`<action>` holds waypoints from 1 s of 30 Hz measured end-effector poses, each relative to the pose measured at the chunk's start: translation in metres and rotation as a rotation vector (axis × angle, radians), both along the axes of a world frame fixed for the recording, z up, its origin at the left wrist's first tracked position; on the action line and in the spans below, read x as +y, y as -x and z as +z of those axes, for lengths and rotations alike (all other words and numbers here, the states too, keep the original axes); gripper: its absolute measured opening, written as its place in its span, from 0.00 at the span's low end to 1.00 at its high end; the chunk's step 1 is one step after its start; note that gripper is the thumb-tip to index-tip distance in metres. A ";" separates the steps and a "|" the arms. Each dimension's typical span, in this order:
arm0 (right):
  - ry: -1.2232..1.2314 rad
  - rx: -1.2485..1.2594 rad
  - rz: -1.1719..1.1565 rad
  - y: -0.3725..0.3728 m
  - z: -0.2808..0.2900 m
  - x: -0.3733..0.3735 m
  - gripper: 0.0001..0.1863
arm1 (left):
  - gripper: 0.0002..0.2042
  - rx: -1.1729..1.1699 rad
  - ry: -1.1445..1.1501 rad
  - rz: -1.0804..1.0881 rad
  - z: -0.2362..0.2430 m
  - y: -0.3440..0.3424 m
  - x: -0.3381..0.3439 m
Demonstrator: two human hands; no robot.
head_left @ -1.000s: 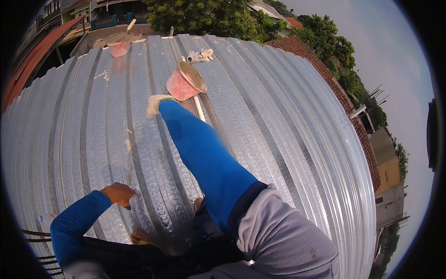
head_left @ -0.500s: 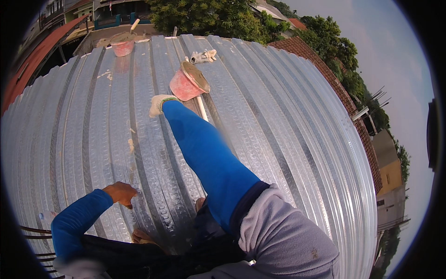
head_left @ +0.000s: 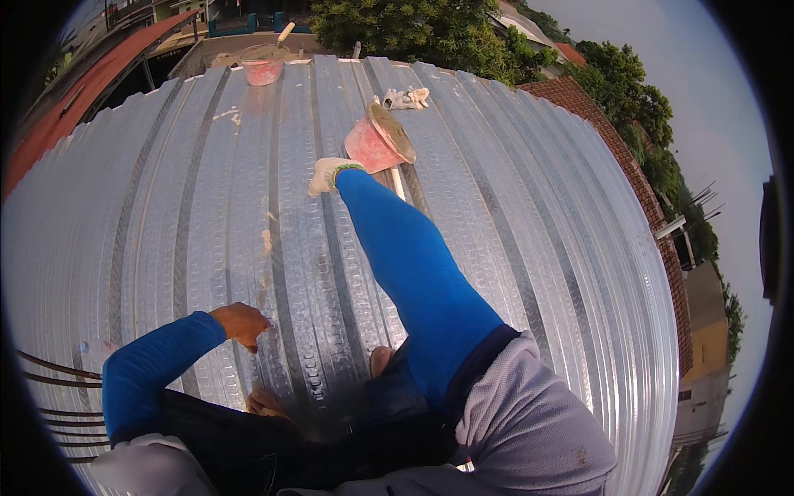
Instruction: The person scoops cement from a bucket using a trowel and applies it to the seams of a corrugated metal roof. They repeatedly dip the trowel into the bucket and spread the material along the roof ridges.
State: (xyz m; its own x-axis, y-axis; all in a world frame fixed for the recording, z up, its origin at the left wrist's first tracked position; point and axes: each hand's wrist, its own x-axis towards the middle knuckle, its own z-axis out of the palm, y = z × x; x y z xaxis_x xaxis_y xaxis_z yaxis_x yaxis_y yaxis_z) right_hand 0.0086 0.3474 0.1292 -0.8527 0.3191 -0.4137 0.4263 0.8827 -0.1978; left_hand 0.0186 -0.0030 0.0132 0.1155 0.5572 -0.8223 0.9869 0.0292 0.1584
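Observation:
Ribbed silver metal sheeting [head_left: 463, 223] spreads under me. My left hand [head_left: 240, 322], bare below a blue sleeve, leans on it at the lower left, thumb and fingers apart and holding nothing visible. Far out in front, my right hand [head_left: 332, 175] wears a whitish knit glove. It touches down on the sheeting, its fingers bent downward and partly hidden. Just beyond that glove, a red bucket [head_left: 370, 147] lies tilted, with grey-brown mortar [head_left: 392, 132] at its mouth. A straight white rod [head_left: 398, 183] shows beside the bucket, partly covered by it and my right arm.
Crumpled white gloves [head_left: 407, 98] lie behind the bucket. Another red bucket [head_left: 263, 72] stands at the far edge, a pale-handled tool [head_left: 285, 33] showing above it. Dark curved bars [head_left: 62, 372] stick out at lower left. My bare feet [head_left: 381, 360] rest on the sheeting. Tiled roofing [head_left: 612, 140] borders the right.
The view has turned, so the buckets, gloves and both hands appear farther right and slightly higher. Both hands keep about the same places on the sheeting.

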 end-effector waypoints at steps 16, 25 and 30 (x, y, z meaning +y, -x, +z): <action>0.051 -0.008 -0.018 0.006 -0.008 0.003 0.29 | 0.29 -0.013 0.027 0.044 0.002 -0.002 0.008; 0.034 -0.012 0.003 0.010 -0.011 0.004 0.29 | 0.28 -0.037 -0.012 0.031 0.001 0.000 0.007; 0.055 -0.040 -0.026 0.009 -0.009 0.003 0.29 | 0.27 -0.054 -0.030 0.017 0.004 0.000 0.008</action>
State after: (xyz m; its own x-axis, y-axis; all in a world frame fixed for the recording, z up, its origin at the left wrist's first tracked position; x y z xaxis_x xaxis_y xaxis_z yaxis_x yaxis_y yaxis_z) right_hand -0.0008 0.3503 0.1199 -0.8270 0.3165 -0.4646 0.4573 0.8594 -0.2285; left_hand 0.0188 0.0053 0.0170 0.1493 0.5840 -0.7979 0.9764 0.0404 0.2123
